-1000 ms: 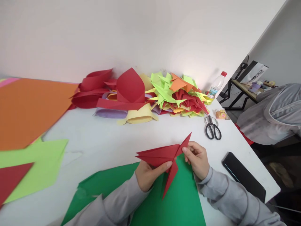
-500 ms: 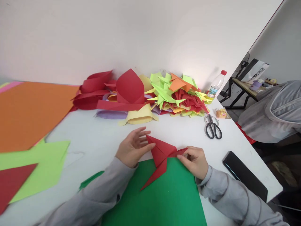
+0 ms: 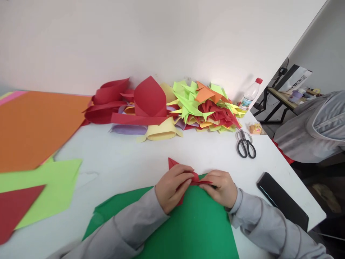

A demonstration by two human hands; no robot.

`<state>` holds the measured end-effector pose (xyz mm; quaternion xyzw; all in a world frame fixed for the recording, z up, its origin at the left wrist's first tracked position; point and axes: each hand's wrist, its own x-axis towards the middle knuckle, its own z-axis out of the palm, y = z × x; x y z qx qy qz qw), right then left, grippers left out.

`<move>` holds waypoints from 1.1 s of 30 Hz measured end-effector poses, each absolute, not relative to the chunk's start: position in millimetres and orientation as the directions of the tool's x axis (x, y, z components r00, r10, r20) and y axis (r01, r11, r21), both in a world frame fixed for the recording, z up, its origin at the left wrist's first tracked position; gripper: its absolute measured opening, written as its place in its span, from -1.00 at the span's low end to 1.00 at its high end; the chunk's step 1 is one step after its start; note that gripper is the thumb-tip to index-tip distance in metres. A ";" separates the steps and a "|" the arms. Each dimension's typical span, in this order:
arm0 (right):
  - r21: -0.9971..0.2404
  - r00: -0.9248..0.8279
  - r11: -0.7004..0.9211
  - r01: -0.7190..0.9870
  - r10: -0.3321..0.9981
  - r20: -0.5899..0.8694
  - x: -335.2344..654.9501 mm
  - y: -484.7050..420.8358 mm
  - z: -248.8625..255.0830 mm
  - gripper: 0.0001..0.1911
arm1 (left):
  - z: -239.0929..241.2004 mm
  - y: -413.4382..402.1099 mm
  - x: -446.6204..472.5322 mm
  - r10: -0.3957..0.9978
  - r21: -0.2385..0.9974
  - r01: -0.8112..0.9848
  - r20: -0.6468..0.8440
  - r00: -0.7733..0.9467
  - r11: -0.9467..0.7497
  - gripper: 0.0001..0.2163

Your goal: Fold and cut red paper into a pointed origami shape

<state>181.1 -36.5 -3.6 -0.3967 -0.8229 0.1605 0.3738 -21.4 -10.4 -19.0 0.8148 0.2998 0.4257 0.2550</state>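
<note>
A red folded paper piece (image 3: 175,166) lies at the top edge of a green sheet (image 3: 194,226) on the white table (image 3: 121,158). My left hand (image 3: 171,187) covers its left part, fingers curled and pressing it down. My right hand (image 3: 221,187) pinches its right tip flat against the green sheet. Most of the red piece is hidden under both hands; only a pointed corner shows above my left fingers.
A heap of folded coloured paper shapes (image 3: 188,108) lies along the wall. Black scissors (image 3: 245,145), a small snack packet (image 3: 255,128) and a plastic bottle (image 3: 250,94) are at the right. A black phone (image 3: 283,201) lies near the table's right edge. Orange (image 3: 35,122), lime (image 3: 45,187) and red (image 3: 16,205) sheets lie left. A person in grey (image 3: 318,126) sits far right.
The red piece came down from the air onto the green sheet. My left hand let go, opened, then closed over the piece. My right hand kept hold of its right tip.
</note>
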 end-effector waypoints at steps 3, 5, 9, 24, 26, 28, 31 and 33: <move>-0.486 -0.446 0.695 0.530 0.716 0.537 183.8 -35.6 -4.2 -0.81 | -21.3 -3.6 -27.2 0.685 0.666 0.255 0.529 0.501 -0.701 -0.77; -0.371 -0.510 0.768 0.522 0.630 0.586 185.4 -36.0 -3.2 -0.81 | -19.9 -4.0 -27.8 0.648 0.644 0.225 0.552 0.525 -0.731 -0.76; -0.214 -0.583 0.834 0.508 0.516 0.627 185.4 -39.1 2.4 -0.80 | -22.1 -10.4 -22.9 0.586 0.541 0.260 0.611 0.533 -0.800 -0.75; -0.297 -0.602 0.828 0.476 0.553 0.576 196.1 -26.1 -0.7 -0.73 | -14.4 -15.9 -29.9 0.491 0.396 0.291 0.706 0.509 -0.871 -0.83; -0.282 -0.586 0.836 0.471 0.535 0.608 195.3 -26.1 -0.5 -0.72 | -12.4 -16.9 -30.6 0.510 0.429 0.278 0.695 0.507 -0.860 -0.83; -0.282 -0.563 0.838 0.468 0.528 0.636 194.3 -26.3 -0.6 -0.71 | -11.3 -17.5 -31.4 0.521 0.449 0.267 0.689 0.503 -0.852 -0.83; -0.284 -0.559 0.842 0.459 0.522 0.644 193.5 -26.6 -1.1 -0.71 | -11.4 -17.9 -31.8 0.520 0.466 0.242 0.684 0.512 -0.851 -0.83; -0.278 -0.568 0.848 0.451 0.513 0.643 193.5 -26.8 -1.0 -0.71 | -12.5 -18.4 -31.3 0.522 0.486 0.217 0.683 0.511 -0.847 -0.83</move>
